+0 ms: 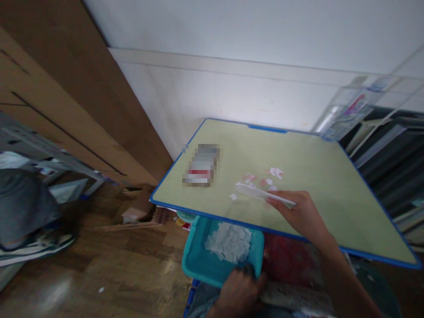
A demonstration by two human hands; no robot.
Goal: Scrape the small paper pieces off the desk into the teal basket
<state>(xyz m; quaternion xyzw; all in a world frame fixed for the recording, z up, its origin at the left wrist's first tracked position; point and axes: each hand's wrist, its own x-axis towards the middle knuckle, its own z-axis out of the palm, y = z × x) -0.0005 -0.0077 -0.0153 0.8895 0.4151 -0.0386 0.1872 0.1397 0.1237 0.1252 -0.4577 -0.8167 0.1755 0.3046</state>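
White strip (253,191) over the surface (314,168) looks light, stiffish, best held by the end my right hand (301,212) pinches; whether my left hand (240,289) by the bin (207,273) grips, I can't tell

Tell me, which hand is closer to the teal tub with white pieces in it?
Left. The left hand is at the near right corner of the teal tub. The right hand is farther away, over the table, holding a thin white strip.

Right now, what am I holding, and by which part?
Your right hand grips a white piece by its right end; whether your left hand holds anything, I can't tell.
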